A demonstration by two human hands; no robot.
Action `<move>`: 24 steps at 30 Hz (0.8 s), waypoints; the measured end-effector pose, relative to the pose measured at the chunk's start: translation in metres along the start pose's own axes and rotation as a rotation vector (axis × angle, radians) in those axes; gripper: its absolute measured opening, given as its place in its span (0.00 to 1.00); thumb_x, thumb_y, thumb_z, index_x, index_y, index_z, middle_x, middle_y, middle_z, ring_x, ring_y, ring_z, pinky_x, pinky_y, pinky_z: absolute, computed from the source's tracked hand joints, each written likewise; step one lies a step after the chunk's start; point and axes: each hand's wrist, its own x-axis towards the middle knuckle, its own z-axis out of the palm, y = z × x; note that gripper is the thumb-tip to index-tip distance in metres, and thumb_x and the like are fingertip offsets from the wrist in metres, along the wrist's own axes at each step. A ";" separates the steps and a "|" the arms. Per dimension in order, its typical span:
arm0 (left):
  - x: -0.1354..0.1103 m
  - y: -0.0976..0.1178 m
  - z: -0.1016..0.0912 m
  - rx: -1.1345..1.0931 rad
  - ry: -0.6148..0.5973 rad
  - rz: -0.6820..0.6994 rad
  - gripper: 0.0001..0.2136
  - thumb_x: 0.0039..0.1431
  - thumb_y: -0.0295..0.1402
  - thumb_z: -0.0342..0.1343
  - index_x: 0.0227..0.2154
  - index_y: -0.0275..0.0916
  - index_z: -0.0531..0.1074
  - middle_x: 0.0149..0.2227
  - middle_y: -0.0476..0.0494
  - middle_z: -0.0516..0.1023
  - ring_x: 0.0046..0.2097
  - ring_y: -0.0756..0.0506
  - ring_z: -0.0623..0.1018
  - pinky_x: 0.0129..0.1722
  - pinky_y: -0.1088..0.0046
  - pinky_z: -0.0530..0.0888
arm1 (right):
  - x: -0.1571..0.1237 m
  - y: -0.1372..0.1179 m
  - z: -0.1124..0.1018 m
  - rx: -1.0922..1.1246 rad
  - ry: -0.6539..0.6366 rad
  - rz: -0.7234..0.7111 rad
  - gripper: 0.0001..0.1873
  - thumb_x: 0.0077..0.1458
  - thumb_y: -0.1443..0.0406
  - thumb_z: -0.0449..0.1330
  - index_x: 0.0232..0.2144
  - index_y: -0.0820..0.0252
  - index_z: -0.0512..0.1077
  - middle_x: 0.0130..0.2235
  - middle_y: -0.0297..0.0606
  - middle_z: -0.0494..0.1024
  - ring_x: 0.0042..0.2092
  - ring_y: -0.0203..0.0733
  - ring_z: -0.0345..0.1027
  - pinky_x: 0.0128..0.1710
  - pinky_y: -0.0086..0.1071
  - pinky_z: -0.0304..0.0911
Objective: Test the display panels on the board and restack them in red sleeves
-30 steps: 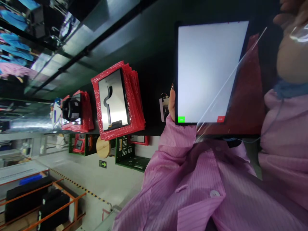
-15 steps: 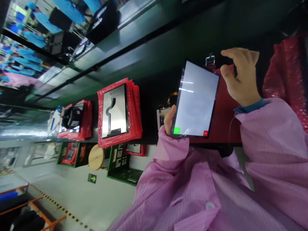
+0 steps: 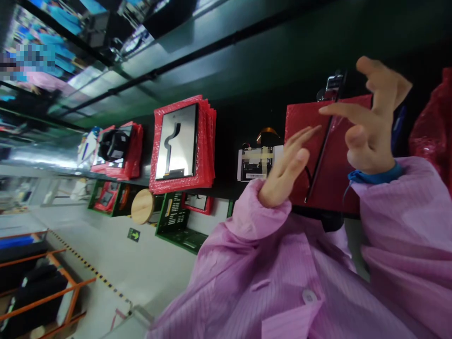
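The display panel (image 3: 320, 157) stands edge-on to the camera, a thin dark line tilted over a red bubble-wrap sheet (image 3: 339, 183) on the dark workbench (image 3: 247, 70), between the two hands. The left hand (image 3: 287, 169) is released, its fingers straight and flat just beside the panel's face; whether they touch it cannot be told. The right hand (image 3: 370, 122) has its fingers spread, the forefinger reaching to the panel's upper end, but a grip cannot be made out. Just left of the sheet lies a small taped circuit board (image 3: 256, 162), and a metal clip (image 3: 330, 84) sits at the sheet's far corner. Further left, a stack of red bubble-wrap sheets (image 3: 208, 141) carries another panel (image 3: 178, 141), back side up. Below the bench edge are a round wooden stool (image 3: 142, 206) and green crates (image 3: 176, 223)
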 end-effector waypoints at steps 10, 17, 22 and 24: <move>-0.083 -0.099 -0.036 0.836 0.107 0.059 0.26 0.64 0.51 0.55 0.57 0.38 0.75 0.64 0.26 0.65 0.64 0.29 0.68 0.62 0.47 0.67 | -0.001 -0.003 -0.003 -0.013 0.000 0.002 0.39 0.67 0.39 0.35 0.51 0.47 0.80 0.70 0.39 0.60 0.70 0.56 0.54 0.67 0.54 0.53; -0.085 -0.103 -0.031 0.940 0.125 0.144 0.29 0.63 0.55 0.56 0.59 0.40 0.75 0.69 0.28 0.59 0.67 0.28 0.62 0.66 0.45 0.62 | -0.002 0.008 0.003 0.040 0.064 -0.112 0.34 0.70 0.43 0.37 0.53 0.46 0.78 0.69 0.31 0.60 0.68 0.57 0.55 0.65 0.57 0.54; -0.086 -0.105 -0.032 0.990 0.107 0.210 0.29 0.66 0.55 0.53 0.61 0.40 0.74 0.69 0.29 0.61 0.71 0.27 0.58 0.67 0.46 0.61 | -0.002 0.006 0.004 0.058 0.042 -0.071 0.36 0.70 0.42 0.36 0.52 0.47 0.78 0.69 0.32 0.60 0.68 0.56 0.53 0.65 0.56 0.53; -0.088 -0.107 -0.033 0.974 0.074 0.183 0.30 0.67 0.55 0.51 0.63 0.40 0.71 0.71 0.29 0.60 0.73 0.27 0.56 0.67 0.45 0.60 | -0.002 0.002 0.004 0.070 0.038 -0.053 0.36 0.70 0.42 0.36 0.53 0.46 0.78 0.69 0.33 0.59 0.68 0.55 0.53 0.65 0.55 0.53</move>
